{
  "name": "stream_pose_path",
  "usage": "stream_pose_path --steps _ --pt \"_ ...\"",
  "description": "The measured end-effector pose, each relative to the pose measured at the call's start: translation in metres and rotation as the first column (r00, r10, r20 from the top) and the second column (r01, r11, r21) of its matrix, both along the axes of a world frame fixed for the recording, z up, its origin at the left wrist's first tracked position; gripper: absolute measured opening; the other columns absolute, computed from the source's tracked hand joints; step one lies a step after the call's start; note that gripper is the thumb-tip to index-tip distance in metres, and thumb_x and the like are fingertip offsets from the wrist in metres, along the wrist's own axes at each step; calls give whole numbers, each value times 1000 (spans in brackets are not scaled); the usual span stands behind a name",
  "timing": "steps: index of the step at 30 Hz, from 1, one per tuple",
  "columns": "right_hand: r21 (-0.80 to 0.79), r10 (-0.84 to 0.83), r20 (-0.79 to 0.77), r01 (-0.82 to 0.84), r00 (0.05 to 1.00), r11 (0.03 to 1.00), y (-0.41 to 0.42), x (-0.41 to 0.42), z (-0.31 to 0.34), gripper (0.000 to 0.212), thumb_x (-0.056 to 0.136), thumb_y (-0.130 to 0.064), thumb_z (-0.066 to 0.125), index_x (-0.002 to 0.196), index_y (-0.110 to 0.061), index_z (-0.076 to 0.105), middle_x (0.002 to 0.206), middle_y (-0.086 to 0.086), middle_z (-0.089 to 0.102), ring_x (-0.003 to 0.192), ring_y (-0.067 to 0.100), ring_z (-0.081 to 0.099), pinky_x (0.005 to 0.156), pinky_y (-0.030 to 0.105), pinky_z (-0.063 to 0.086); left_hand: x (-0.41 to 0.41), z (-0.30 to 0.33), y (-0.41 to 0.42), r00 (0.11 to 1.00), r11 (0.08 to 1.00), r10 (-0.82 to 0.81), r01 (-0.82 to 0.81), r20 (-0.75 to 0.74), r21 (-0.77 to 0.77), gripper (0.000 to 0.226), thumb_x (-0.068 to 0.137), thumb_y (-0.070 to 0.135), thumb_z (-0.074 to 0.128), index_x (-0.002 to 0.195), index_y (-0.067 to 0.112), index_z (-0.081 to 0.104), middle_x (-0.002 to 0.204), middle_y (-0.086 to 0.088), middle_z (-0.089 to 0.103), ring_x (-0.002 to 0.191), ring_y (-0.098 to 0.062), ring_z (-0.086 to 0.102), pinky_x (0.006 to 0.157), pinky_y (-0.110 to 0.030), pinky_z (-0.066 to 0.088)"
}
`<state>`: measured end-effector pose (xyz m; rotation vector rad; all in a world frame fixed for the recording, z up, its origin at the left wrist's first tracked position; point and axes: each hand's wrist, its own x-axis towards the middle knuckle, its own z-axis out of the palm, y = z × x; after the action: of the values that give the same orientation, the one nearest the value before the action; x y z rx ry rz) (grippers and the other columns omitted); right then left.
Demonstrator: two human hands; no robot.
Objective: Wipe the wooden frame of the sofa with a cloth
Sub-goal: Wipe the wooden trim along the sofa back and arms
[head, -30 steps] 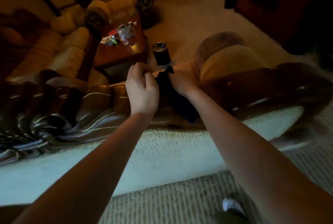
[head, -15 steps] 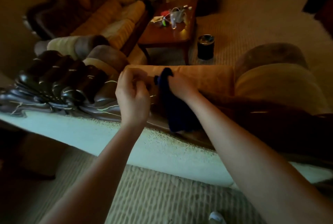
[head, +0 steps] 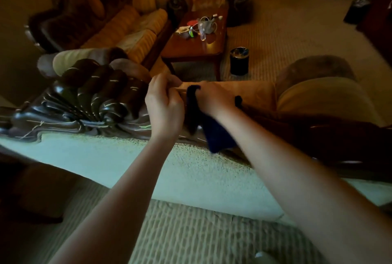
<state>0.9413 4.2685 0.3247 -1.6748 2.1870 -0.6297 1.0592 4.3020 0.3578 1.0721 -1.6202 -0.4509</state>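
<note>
Head view. Dim room. Right hand (head: 214, 98) grips a dark blue cloth (head: 216, 136), which hangs over the top edge of the sofa's carved wooden frame (head: 89, 102), near the middle of the backrest. Left hand (head: 164, 104) close beside it, fingers curled at the cloth's upper corner; whether it pinches the cloth, cannot tell. Beyond: coffee table (head: 197, 45) with small clutter, black bin (head: 239, 61) at its right corner. No legible writing or brands.

Carved wooden frame (head: 89, 102) glossy dark; cloth (head: 214, 134) matt blue; carpet (head: 191, 232) ribbed.
</note>
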Motion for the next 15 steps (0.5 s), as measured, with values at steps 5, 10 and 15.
stream_pose_path --steps 5,10,15 --pt "-140 -28 13 30 1000 990 31 -11 -7 29 94 -25 42 115 -12 55 115 11 59 105 31 55 88 43 44 13 2 -8 998 999 -14 12 -58 -30 20 75 -2 38 76 3 58 82 -9 61 79 -16 54 73 -31 43" --pt "-310 -116 -335 7 935 951 51 35 -17 31 94 -20 35 120 -13 52 121 9 55 114 31 47 96 42 35 -1 -5 -11 999 999 -32 30 -36 -42 20 74 -3 38 74 7 56 77 -5 56 74 -16 51 70 -28 41" --pt "46 141 -23 -139 990 989 -15 -10 1 30 95 -31 37 93 -13 61 89 6 62 84 27 59 67 34 40 -17 -14 -10 1000 998 -1 2 22 -66 19 76 -6 39 75 1 57 79 -6 54 75 -21 52 69 -20 38"
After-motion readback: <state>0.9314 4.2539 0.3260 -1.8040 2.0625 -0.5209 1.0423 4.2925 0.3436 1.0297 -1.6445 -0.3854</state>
